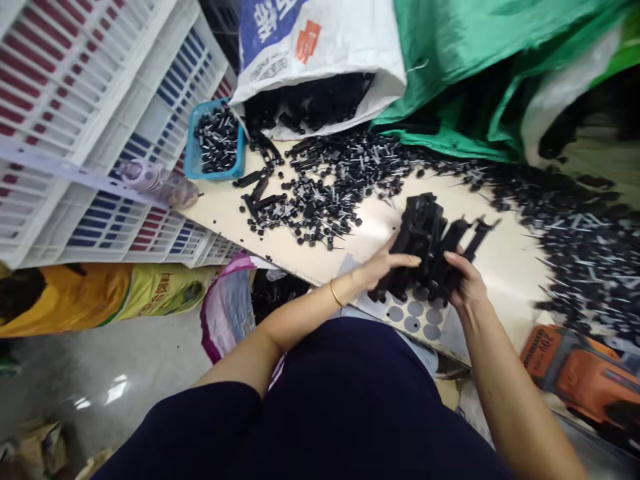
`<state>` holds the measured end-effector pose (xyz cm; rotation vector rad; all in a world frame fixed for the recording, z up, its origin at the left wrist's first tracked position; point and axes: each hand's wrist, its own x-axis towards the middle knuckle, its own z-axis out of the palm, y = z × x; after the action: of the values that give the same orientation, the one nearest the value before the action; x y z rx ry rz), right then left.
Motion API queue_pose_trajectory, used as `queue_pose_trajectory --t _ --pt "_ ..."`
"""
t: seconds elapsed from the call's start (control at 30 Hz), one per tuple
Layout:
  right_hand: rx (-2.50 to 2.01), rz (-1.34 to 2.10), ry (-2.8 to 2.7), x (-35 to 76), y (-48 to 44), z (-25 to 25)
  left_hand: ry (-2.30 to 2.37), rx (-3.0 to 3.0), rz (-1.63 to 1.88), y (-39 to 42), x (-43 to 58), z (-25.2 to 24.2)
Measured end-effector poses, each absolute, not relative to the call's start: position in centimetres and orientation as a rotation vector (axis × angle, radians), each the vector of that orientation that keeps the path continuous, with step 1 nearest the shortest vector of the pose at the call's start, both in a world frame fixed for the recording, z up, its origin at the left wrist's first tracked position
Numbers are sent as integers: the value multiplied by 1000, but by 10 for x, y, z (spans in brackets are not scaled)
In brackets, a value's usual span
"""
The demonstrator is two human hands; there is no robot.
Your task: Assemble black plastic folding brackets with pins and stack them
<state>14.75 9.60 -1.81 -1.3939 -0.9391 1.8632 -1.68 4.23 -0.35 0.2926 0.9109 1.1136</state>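
Observation:
Several long black plastic parts [417,233] lie side by side in a bunch between my two hands, above the near edge of the table. My left hand [383,267] is closed on the left side of the bunch, its index finger stretched across the top. On the right, my right hand [469,283] grips the outer parts with the thumb on top and the other fingers hidden underneath. Below the bunch, a sheet with grey round discs [413,325] lies on the table. Small black-headed pieces with metal pins [330,200] are heaped behind my left hand.
A blue basket [189,150] of pinned pieces stands at the table's left corner. Behind are a white sack [340,40] of black parts and green sacks [465,60]. More pinned pieces [590,253] spread along the right, near an orange power tool [580,367]. White crates [105,127] stand left.

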Motion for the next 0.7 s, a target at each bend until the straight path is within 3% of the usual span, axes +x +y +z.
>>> queue_pose_trajectory --t 0.17,0.4,0.53,0.7 --pt "-1291 2075 -1104 111 45 6 1009 172 1264 -48 -46 16" --pt "-993 2737 -1099 -19 -55 26 1422 -363 1277 -197 -137 69" --pt "-1217 2957 -1249 -65 -108 -13 1636 -496 1120 -243 -172 51" --pt "-1253 2774 -1821 -83 -106 -50 2211 -192 1083 -231 -214 5"
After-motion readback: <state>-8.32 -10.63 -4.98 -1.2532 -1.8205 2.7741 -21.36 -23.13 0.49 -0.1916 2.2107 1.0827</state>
